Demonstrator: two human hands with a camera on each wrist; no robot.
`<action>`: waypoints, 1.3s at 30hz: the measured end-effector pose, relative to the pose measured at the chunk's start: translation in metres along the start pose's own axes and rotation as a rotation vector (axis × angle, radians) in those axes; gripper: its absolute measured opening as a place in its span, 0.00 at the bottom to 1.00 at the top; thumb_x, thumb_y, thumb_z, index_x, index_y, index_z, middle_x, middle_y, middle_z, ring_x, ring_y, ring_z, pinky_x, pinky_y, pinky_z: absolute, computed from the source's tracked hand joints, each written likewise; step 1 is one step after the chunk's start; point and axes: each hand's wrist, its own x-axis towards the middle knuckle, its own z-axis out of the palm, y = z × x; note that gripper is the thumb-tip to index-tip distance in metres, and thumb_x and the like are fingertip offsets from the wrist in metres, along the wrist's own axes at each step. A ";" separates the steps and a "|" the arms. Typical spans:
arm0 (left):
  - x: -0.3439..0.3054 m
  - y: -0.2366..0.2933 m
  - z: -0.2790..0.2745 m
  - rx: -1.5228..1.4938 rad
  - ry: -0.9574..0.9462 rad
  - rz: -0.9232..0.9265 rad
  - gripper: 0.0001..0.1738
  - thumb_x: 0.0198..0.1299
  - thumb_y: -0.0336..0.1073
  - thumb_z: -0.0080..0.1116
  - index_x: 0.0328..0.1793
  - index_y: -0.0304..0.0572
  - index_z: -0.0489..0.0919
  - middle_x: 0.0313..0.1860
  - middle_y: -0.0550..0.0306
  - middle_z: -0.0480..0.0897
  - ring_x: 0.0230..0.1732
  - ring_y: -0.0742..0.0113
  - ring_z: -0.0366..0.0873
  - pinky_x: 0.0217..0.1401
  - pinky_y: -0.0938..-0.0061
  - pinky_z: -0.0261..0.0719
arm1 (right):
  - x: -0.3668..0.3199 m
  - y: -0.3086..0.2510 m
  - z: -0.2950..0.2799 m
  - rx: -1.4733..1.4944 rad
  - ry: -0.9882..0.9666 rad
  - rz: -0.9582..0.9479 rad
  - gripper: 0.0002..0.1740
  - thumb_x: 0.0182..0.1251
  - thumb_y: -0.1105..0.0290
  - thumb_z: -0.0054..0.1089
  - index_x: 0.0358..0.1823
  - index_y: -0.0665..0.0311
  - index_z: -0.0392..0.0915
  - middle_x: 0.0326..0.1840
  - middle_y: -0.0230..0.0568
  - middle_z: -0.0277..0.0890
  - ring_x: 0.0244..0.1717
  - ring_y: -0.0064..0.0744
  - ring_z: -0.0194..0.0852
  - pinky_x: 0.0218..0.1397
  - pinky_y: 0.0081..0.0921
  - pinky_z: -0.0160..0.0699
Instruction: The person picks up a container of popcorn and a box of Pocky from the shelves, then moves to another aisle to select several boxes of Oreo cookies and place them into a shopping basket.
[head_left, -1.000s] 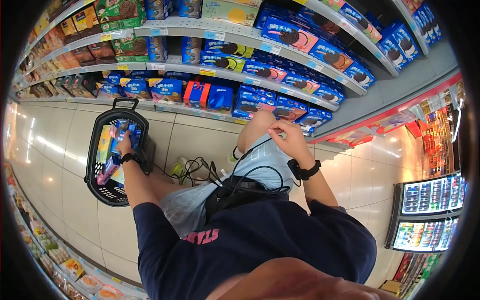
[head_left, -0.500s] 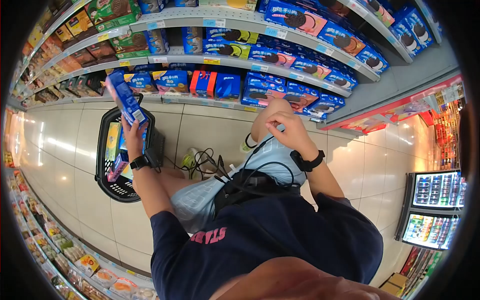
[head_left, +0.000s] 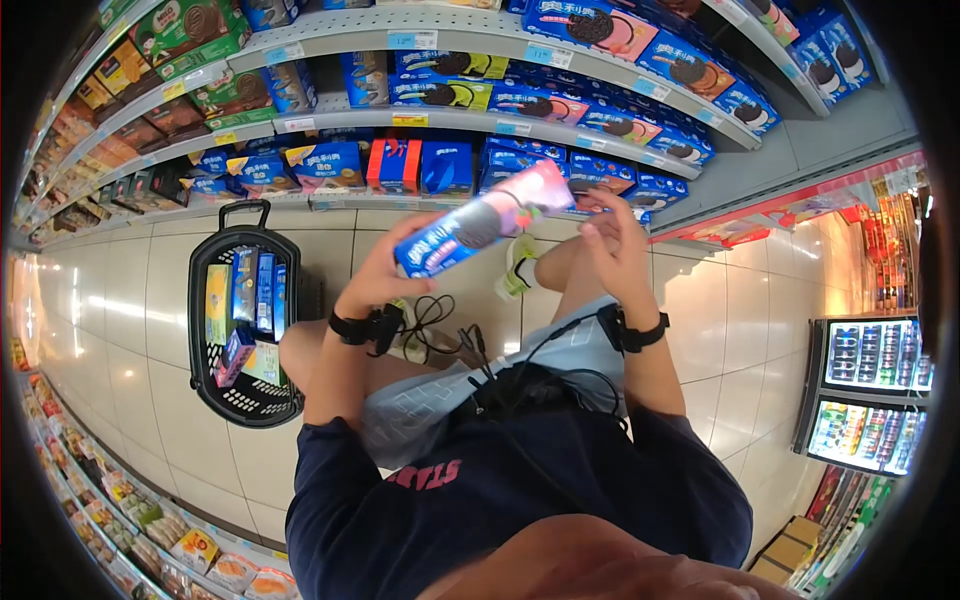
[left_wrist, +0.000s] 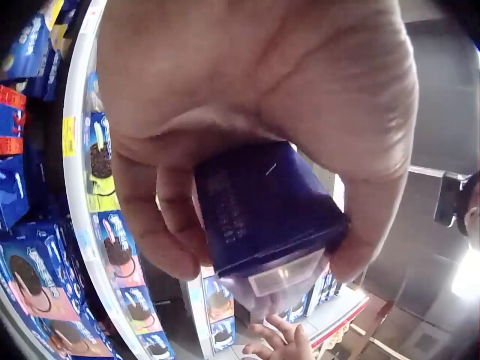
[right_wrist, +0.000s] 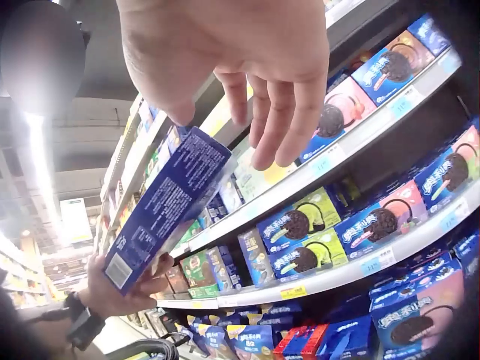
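Note:
A long blue and pink cookie box (head_left: 485, 220) with a dark sandwich cookie printed on it is held up in front of the knees. My left hand (head_left: 380, 270) grips its blue end, with fingers and thumb on opposite sides in the left wrist view, where the box's end (left_wrist: 270, 210) faces the camera. By the pink end is my right hand (head_left: 618, 250), its fingers loosely extended. The right wrist view shows the printed side of the box (right_wrist: 169, 202), just below the right hand's (right_wrist: 232, 52) thumb and fingertips.
A black shopping basket (head_left: 205, 375) with several boxes inside stands on the floor to the left. Shelves (head_left: 470, 125) packed with cookie boxes curve across the front. Black cables (head_left: 440, 335) hang around the lap. Lit drink coolers (head_left: 870, 365) stand at the right.
My left hand has lifted the cookie box out of the basket and brought it rightward, in front of the body. My right hand has risen from the knee and opened beside the box's far end.

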 end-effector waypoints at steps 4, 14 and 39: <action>0.032 0.000 0.014 0.038 -0.165 0.049 0.45 0.41 0.29 0.72 0.71 0.37 0.68 0.68 0.52 0.71 0.67 0.63 0.69 0.71 0.68 0.63 | -0.019 0.009 -0.018 0.203 -0.037 0.112 0.29 0.68 0.69 0.58 0.68 0.67 0.64 0.59 0.45 0.74 0.45 0.27 0.78 0.48 0.25 0.77; 0.059 0.024 0.074 -0.021 -0.313 0.084 0.46 0.40 0.33 0.77 0.70 0.37 0.69 0.66 0.52 0.73 0.67 0.63 0.70 0.71 0.67 0.65 | -0.043 0.017 -0.061 0.318 0.019 0.025 0.38 0.72 0.66 0.51 0.77 0.70 0.46 0.74 0.48 0.58 0.68 0.39 0.65 0.80 0.36 0.42; 0.033 0.015 0.143 0.118 -0.124 0.166 0.43 0.49 0.23 0.70 0.72 0.36 0.63 0.70 0.43 0.69 0.70 0.57 0.68 0.73 0.63 0.67 | -0.106 0.036 -0.099 0.611 -0.006 0.144 0.31 0.76 0.61 0.50 0.74 0.66 0.56 0.60 0.47 0.71 0.53 0.34 0.77 0.46 0.29 0.82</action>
